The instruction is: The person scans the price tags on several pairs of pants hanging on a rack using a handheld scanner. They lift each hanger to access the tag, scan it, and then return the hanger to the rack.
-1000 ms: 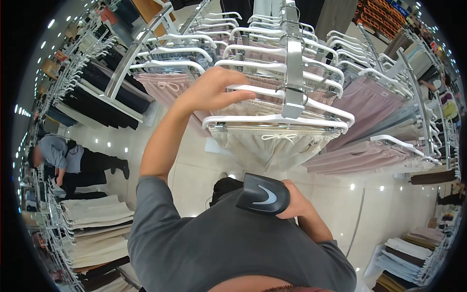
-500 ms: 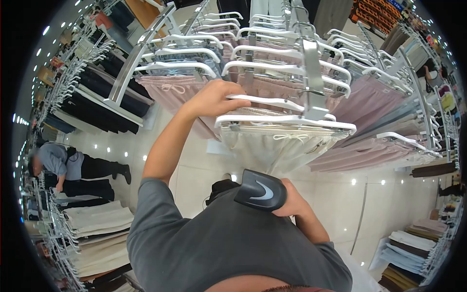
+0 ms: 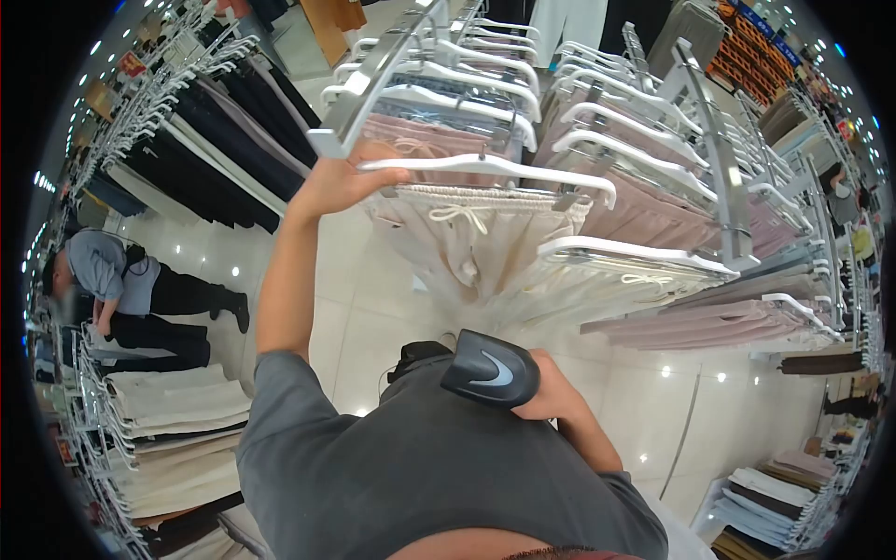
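My left hand (image 3: 343, 179) is closed on the left end of a white hanger (image 3: 485, 166). From this hanger hang cream drawstring trousers (image 3: 485, 229), at the front of the left rail (image 3: 373, 84). Behind them are pink trousers (image 3: 429, 135) on the same rail. Low in front of my body, my right hand (image 3: 546, 385) grips a black handheld device (image 3: 492, 368) with a pale curved mark. The device's kind cannot be made out. Another pair of cream trousers (image 3: 635, 278) hangs at the front of the middle rail (image 3: 723, 159), right of the held hanger.
More pink trousers (image 3: 709, 327) hang on the right. A rack of dark trousers (image 3: 201, 163) stands on the left. Below it, a person (image 3: 121, 275) in a grey-blue top bends over a rack. Folded clothes (image 3: 761, 495) lie at lower right, beside the tiled floor (image 3: 616, 420).
My left hand has moved left with the hanger and cream trousers, from the middle rail to the left rail. The view has shifted; my right hand still grips the device.
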`<state>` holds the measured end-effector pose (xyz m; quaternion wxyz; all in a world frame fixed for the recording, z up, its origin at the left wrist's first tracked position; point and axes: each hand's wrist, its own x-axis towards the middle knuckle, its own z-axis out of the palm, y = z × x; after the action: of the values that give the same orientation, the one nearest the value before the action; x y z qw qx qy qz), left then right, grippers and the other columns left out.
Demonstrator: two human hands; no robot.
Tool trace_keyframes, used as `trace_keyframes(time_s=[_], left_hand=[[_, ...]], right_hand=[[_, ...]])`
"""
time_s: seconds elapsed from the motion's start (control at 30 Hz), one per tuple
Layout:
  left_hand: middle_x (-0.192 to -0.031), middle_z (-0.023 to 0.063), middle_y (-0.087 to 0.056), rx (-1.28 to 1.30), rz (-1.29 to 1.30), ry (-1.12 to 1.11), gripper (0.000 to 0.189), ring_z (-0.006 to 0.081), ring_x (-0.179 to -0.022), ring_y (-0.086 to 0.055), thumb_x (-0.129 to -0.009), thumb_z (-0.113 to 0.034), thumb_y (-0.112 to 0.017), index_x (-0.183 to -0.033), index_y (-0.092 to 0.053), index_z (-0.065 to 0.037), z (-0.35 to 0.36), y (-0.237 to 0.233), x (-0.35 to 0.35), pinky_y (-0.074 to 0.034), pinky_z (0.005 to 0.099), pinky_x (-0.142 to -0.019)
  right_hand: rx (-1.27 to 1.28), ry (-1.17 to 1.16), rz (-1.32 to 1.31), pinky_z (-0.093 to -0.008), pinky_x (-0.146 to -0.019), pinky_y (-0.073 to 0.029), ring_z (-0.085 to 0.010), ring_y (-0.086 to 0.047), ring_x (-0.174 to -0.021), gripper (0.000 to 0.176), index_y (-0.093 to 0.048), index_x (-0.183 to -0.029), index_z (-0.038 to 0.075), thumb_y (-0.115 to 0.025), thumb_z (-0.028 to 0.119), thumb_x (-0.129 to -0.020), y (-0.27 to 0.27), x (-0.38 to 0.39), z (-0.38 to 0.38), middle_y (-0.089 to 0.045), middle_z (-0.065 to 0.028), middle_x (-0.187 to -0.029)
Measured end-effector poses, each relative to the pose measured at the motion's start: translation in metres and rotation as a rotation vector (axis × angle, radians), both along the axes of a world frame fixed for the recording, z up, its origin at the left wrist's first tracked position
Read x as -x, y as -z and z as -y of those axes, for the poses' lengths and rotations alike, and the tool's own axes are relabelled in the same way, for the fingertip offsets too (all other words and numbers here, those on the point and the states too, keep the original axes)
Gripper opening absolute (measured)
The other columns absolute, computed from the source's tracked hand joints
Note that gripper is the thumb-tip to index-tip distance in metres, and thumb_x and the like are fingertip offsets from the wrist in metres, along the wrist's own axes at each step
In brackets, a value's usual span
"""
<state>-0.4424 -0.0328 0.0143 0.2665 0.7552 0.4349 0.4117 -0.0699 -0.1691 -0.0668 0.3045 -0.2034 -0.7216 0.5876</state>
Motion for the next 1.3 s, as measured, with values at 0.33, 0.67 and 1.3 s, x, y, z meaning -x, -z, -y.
trace_keyframes(time_s=[0.33, 0.67, 1.3], left_hand=[[-0.086, 0.0076, -0.074, 0.01, -0.084, -0.03, 0.016, 0.0118, -0.079, -0.064, -0.087, -0.01, -0.079, -0.095, -0.076, 0.003, 0.015, -0.028, 0.097, -0.049, 0.0271, -0.071], [-0.085, 0.0071, -0.073, 0.102, -0.062, 0.045, 0.014, 0.0106, -0.074, -0.063, -0.087, -0.009, -0.078, -0.091, -0.076, 0.004, 0.016, -0.016, 0.124, -0.048, 0.0256, -0.066], [-0.125, 0.0109, -0.066, -0.636, -0.265, -0.694, 0.034, 0.0262, -0.116, -0.06, -0.087, -0.008, -0.076, -0.119, -0.067, -0.003, 0.038, 0.008, 0.051, -0.047, 0.0359, -0.099]], right_hand=[[0.081, 0.074, 0.076, -0.0339, -0.076, -0.053, -0.0234, -0.066, -0.081, 0.031, -0.064, -0.107, -0.002, -0.072, 0.001, -0.076, 0.009, 0.074, 0.016, -0.071, -0.0134, -0.093], [0.042, 0.076, 0.109, -0.032, -0.071, -0.052, -0.0187, -0.064, -0.077, 0.028, -0.065, -0.105, -0.001, -0.071, -0.002, -0.078, -0.003, 0.093, 0.015, -0.069, -0.0115, -0.088], [0.174, 0.08, 0.154, -0.0329, -0.077, -0.052, -0.0216, -0.065, -0.082, 0.031, -0.065, -0.105, -0.003, -0.071, -0.001, -0.075, -0.003, 0.019, 0.025, -0.07, -0.0138, -0.094]])
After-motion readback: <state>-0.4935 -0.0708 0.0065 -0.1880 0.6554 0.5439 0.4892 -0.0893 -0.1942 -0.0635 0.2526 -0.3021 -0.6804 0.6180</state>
